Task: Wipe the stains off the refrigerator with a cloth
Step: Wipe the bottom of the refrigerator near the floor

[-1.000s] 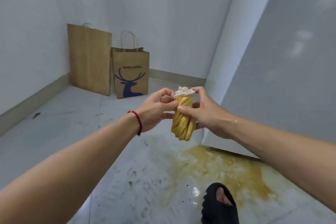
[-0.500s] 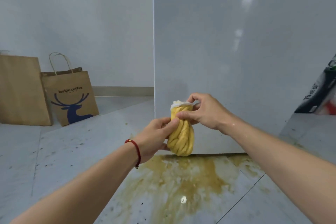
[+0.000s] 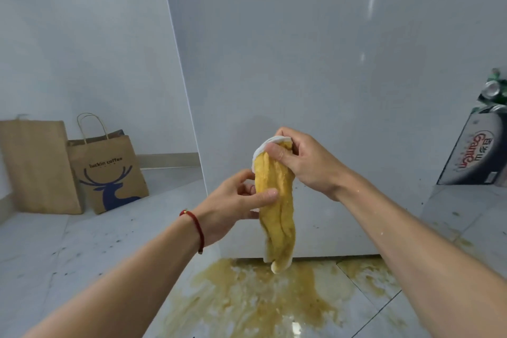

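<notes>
Holding the cloth [image 3: 275, 208] in front of the fridge [image 3: 315, 63], your right hand [image 3: 304, 162] pinches its white top edge while your left hand [image 3: 236, 206] nips the yellow-soaked length between thumb and fingers. It hangs limp above the puddle [image 3: 255, 299] at the fridge's foot. Shake it open and fold a cleaner face outward before touching the fridge; a sodden cloth will likely smear. No stain shows clearly on the panel, so work downward toward its base.
</notes>
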A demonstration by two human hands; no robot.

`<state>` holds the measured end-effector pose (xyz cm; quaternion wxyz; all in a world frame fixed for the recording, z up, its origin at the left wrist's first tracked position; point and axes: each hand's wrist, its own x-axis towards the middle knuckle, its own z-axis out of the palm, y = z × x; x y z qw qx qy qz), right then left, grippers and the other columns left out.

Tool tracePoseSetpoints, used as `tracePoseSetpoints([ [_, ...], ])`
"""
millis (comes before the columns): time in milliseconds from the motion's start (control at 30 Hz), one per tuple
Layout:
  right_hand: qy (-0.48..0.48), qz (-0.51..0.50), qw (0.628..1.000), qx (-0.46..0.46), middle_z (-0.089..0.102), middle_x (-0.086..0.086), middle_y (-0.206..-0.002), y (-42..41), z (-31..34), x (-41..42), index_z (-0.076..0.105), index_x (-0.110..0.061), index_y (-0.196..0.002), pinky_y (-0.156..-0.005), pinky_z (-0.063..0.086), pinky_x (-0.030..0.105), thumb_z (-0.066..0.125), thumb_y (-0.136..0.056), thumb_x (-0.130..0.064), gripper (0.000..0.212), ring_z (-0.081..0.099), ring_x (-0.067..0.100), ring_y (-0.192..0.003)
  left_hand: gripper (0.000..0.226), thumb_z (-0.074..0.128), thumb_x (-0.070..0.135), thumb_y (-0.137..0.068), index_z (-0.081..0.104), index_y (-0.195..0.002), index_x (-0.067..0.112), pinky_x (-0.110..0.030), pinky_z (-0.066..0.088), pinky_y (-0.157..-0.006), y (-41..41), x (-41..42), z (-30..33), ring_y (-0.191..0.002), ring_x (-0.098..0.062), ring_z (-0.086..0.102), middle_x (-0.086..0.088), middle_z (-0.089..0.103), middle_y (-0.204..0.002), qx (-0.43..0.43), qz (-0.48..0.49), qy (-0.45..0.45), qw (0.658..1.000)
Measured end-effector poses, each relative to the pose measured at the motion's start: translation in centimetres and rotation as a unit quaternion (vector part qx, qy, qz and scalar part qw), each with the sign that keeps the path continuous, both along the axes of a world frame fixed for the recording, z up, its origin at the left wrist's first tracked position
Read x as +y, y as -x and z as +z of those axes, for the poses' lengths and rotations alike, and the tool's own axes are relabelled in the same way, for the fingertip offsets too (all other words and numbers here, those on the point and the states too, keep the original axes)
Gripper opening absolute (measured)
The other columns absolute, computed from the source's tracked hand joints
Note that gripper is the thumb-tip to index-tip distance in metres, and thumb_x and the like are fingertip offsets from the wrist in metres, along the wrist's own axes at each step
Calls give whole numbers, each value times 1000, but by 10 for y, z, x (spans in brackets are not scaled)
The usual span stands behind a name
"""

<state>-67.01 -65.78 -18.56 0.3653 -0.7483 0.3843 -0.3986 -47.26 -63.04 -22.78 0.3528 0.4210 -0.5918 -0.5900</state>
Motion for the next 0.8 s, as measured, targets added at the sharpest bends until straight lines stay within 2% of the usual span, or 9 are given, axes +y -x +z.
tracePoseSetpoints([
  [100, 9, -34, 999, -9, 59, -2, -80, 13, 1, 2, 59, -5, -100, -65, 47, 26, 59, -104, -42, 37, 57, 10, -71, 58, 73, 30, -87, 57, -137, 6, -48, 49, -107, 16, 5, -9, -122, -32, 64, -18, 66, -133, 81, -71, -98, 989],
  [200, 19, -104, 992, -73, 71, -6, -80, 26, -1, 5, 61, -11, -97, -67, 54, 29, 59, -104, -41, 31, 72, 11, -74, 40, 73, 25, -90, 68, -122, 1, -43, 57, -93, 31, 8, -14, -104, -28, 71, -18, 72, -117, 106, -104, -174, 973],
  [300, -215, -49, 948, -229, 72, 12, -99, 55, -16, 12, 69, -9, -110, -84, 57, 40, 55, -97, -66, 61, 72, 28, -93, 23, 68, 19, -91, 75, -109, 6, -44, 60, -91, 41, 5, -12, -94, -23, 73, -13, 74, -107, 123, -91, -171, 973],
  [367, -381, 52, 902, -198, 71, 14, -125, 71, -44, 25, 68, -11, -130, -99, 54, 46, 53, -91, -75, 76, 68, 31, -115, 29, 65, 20, -93, 70, -118, 6, -46, 61, -88, 42, 3, -14, -99, -25, 73, -15, 74, -113, 130, -74, -170, 974],
  [433, -447, 88, 880, -137, 68, 14, -134, 79, -74, 37, 67, -12, -135, -107, 53, 48, 68, -93, -52, 58, 67, 29, -119, 36, 65, 23, -96, 62, -128, 7, -49, 59, -90, 40, 1, -22, -106, -29, 72, -17, 71, -121, 94, -35, -168, 981],
  [567, -443, 12, 895, -59, 76, 14, -118, 86, -88, 35, 68, -3, -126, -89, 62, 35, 73, -95, -14, 33, 74, 20, -99, 29, 61, 35, -100, 53, -115, 12, -41, 61, -63, 33, -1, -39, -73, -23, 71, -16, 68, -100, -109, 110, -71, 985],
  [633, -419, -31, 907, -21, 78, 12, -108, 85, -83, 33, 71, -4, -119, -80, 62, 32, 73, -95, -12, 25, 75, 18, -89, 34, 64, 40, -97, 49, -117, 15, -40, 61, -63, 33, 0, -41, -79, -26, 72, -15, 67, -106, -140, 152, -69, 976],
  [700, -396, -81, 915, -6, 80, 12, -105, 79, -81, 31, 65, -9, -121, -75, 62, 34, 79, -89, -10, 35, 77, 22, -88, 52, 70, 36, -93, 42, -132, 16, -43, 63, -72, 31, 0, -42, -93, -30, 72, -17, 64, -118, -113, 146, -114, 976],
  [800, -353, -131, 926, -29, 80, 11, -107, 75, -80, 28, 52, -21, -129, -74, 61, 37, 86, -83, -9, 58, 78, 27, -92, 85, 79, 4, -84, 32, -147, 37, -43, 60, -85, 22, 0, -42, -105, -31, 70, -17, 61, -125, -19, 30, -169, 985],
])
